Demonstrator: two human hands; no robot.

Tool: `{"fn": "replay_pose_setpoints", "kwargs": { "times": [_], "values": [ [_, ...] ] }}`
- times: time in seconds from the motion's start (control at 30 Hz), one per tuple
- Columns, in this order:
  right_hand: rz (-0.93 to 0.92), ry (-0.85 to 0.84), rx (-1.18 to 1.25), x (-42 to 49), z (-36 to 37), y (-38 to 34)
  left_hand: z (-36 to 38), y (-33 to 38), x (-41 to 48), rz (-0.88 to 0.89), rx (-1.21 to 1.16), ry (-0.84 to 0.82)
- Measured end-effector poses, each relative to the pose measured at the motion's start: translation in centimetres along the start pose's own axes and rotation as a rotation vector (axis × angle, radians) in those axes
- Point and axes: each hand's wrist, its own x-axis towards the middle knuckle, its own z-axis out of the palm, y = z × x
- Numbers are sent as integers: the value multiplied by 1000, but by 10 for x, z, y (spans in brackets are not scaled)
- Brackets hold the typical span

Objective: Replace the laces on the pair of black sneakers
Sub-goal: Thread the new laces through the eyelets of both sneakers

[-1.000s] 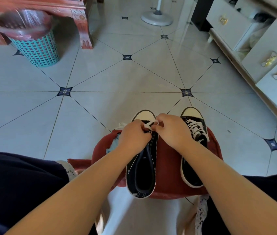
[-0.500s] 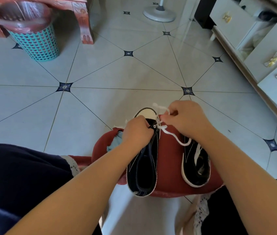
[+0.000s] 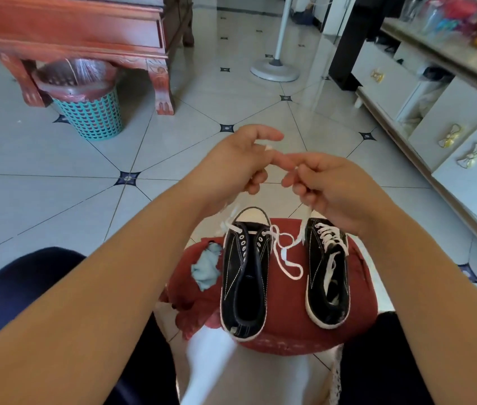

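Observation:
Two black sneakers stand side by side on a red cushion [image 3: 286, 325]. The left sneaker [image 3: 244, 276] has a white lace [image 3: 285, 258] through its front eyelets only, the slack looping over the cushion. The right sneaker [image 3: 326, 270] is laced in white. Both hands are raised above the shoes' toes. My left hand [image 3: 237, 162] pinches one lace end, whose white tip shows between its fingers. My right hand [image 3: 327, 188] pinches the other end, which hangs down toward the shoes.
A pale blue cloth [image 3: 206, 268] lies on the cushion left of the shoes. A teal bin [image 3: 91, 112] stands under a red wooden table [image 3: 82, 33] at the far left. A fan base [image 3: 275, 70] is behind; white drawers [image 3: 447, 133] line the right.
Both hands have lifted off the left sneaker's toe and risen, drawing the two lace ends up out of the front eyelets. The camera has tilted up.

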Motion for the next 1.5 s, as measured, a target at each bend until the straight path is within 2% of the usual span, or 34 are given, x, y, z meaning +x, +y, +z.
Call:
{"fn": "replay_pose_setpoints", "kwargs": {
  "times": [0.1,0.2,0.33,0.43,0.57,0.7,0.8,0.9,1.0,1.1,1.17,1.23,1.33,1.43,1.5],
  "values": [
    [-66,16,152,-6,0,-20,-1,20,-5,62,59,-32],
    [-73,33,157,-8,0,-38,-1,34,-8,143,48,-70],
    [-22,-145,106,-10,1,-51,4,39,-17,159,79,-140],
    [-98,-250,-38,-11,5,-53,4,35,-24,125,129,-177],
    [-29,-10,192,-6,14,-54,5,18,-29,113,101,-158],
    [-28,110,322,7,15,-55,3,2,-31,53,-42,-52],
    [-61,214,243,16,8,-57,-3,-9,-27,6,-71,2],
    [-185,312,177,26,0,-66,-10,-12,-18,-17,-112,72],
    [-257,284,-33,36,-1,-72,-8,-8,-9,-3,-136,118],
    [-78,260,-320,48,-4,-46,-15,-3,5,-49,-109,280],
    [58,258,-240,49,-10,-23,-26,-5,17,-115,-74,364],
    [129,187,-130,45,-17,-3,-34,-12,24,-217,17,292],
    [183,71,-103,41,-19,26,-31,-31,26,-336,205,37],
    [202,-34,-239,41,-18,45,-24,-55,28,-354,385,-11],
    [225,-88,-233,42,-15,50,-23,-68,30,-330,595,-40]
  ]
}}
